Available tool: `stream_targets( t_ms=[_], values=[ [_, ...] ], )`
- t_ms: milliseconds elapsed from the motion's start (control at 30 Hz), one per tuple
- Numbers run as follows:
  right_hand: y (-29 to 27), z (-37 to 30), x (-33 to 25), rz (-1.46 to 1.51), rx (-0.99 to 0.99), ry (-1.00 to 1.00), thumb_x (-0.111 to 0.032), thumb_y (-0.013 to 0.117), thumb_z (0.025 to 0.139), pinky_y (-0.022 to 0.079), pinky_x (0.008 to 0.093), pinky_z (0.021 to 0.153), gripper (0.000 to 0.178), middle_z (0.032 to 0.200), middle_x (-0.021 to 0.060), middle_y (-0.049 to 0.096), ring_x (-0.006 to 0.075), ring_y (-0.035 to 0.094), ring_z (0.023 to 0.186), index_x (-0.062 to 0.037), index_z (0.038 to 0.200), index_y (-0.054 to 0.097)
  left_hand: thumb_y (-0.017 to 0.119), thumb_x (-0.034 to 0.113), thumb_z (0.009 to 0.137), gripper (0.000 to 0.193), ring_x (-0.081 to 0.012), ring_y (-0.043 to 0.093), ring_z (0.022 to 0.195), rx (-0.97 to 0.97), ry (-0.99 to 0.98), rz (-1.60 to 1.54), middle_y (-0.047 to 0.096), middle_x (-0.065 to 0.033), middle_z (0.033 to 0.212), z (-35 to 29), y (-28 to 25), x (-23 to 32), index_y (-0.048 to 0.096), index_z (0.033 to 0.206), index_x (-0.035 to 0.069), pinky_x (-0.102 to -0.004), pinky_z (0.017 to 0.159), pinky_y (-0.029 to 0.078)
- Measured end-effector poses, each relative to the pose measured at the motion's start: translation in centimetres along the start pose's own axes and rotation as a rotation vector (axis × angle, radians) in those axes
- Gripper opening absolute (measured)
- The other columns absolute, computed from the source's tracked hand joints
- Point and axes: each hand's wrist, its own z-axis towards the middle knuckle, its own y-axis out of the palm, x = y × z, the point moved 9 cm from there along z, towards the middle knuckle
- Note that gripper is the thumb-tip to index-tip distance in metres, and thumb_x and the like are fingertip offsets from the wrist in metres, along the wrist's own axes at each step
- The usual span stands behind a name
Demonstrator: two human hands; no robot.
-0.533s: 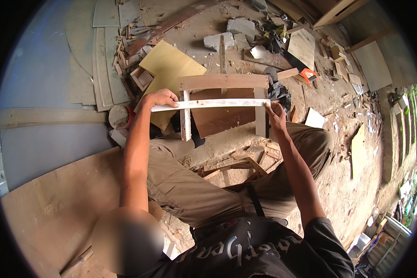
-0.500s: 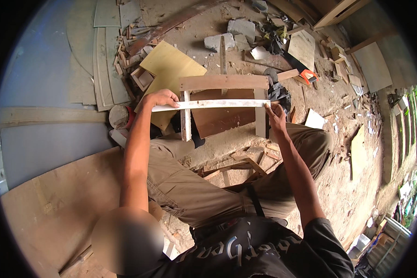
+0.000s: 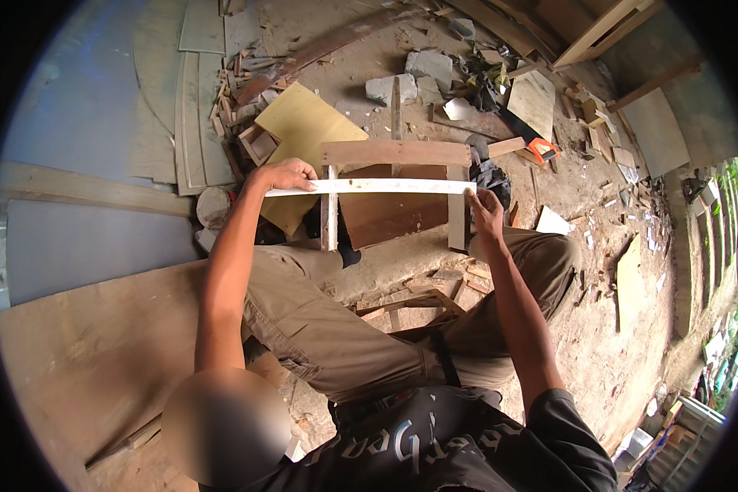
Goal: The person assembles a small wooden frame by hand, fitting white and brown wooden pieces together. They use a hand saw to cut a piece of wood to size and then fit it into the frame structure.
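Observation:
A long, narrow white strip [image 3: 398, 187], faintly marked, lies across a small wooden frame between my knees. My left hand [image 3: 285, 175] is closed on the strip's left end, thumb along its face, just beyond the frame's left leg. At the other end, the fingers of my right hand [image 3: 487, 211] pinch the strip's tip beside the right leg. The frame has a reddish-brown top rail [image 3: 397, 153], a worn white left leg [image 3: 329, 217] and a greyish right leg [image 3: 458, 215]. A brown panel [image 3: 394, 215] shows behind the strip, partly covered by it.
A yellowish board [image 3: 313, 119] leans beyond my left hand. A saw with an orange handle [image 3: 541, 150] lies at the far right, near a black plastic bag [image 3: 490, 182]. Wood scraps [image 3: 422, 303] litter the floor between my legs; grey blocks [image 3: 429, 67] sit farther off.
The strip has tilted slightly, its white face showing brighter, and its right end sits a little lower. Both hands keep their hold. The whole view has shifted slightly.

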Motion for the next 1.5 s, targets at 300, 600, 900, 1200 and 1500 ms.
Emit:
stream_targets(
  t_ms=[300,600,900,1200,1500],
  values=[
    [0.6,-3.4,-8.2,0.165,0.227,-0.018,-0.036,0.066,0.095,0.051,0.0286,0.077,0.046,0.102,0.0094,0.065,0.016,0.062,0.09,0.0035,0.117,0.059,0.069,0.02,0.088,0.029,-0.034,0.066,0.094,0.931,0.237,0.139,0.067,-0.0188,0.101,-12.3,-1.0,13.1,0.059,0.106,-0.001,-0.0395,0.084,0.049],
    [14.9,-11.4,-16.1,0.249,-0.282,-0.129,-0.027,0.066,0.097,0.053,0.0273,0.08,0.039,0.106,0.0128,0.068,0.013,0.064,0.095,0.0072,0.115,0.062,0.064,0.009,0.085,0.027,-0.0366,0.061,0.096,1.481,0.34,0.293,0.064,-0.0169,0.101,-13.1,8.3,24.3,0.057,0.111,0.003,-0.0445,0.085,0.046],
    [11.7,-10.4,-16.0,0.299,-0.15,-0.013,-0.029,0.066,0.096,0.054,0.0244,0.066,0.036,0.08,0.0089,0.069,0.0129,0.067,0.071,0.0061,0.09,0.067,0.066,0.003,0.083,0.027,-0.0308,0.059,0.112,1.378,0.485,0.439,0.064,-0.0099,0.119,-12.6,10.0,27.3,0.061,0.11,0.002,-0.0432,0.095,0.045],
    [10.7,-9.6,-16.0,0.399,-0.092,-0.112,-0.022,0.061,0.099,0.054,0.0253,0.066,0.032,0.078,0.009,0.07,0.0115,0.066,0.073,0.0093,0.091,0.066,0.068,0.006,0.083,0.027,-0.0413,0.056,0.118,1.276,0.572,0.439,0.056,-0.0192,0.135,-12.6,9.8,28.8,0.063,0.108,-0.002,-0.0486,0.102,0.046],
    [10.3,-10.4,-17.9,0.389,-0.107,-0.208,-0.018,0.06,0.099,0.051,0.0253,0.071,0.026,0.085,0.009,0.071,0.0108,0.066,0.079,0.0075,0.097,0.066,0.069,0.007,0.086,0.012,-0.0308,0.068,0.098,1.374,0.578,0.089,0.071,-0.014,0.109,-12.9,7.9,28.4,0.069,0.097,0.001,-0.0477,0.103,0.045]
  ],
)
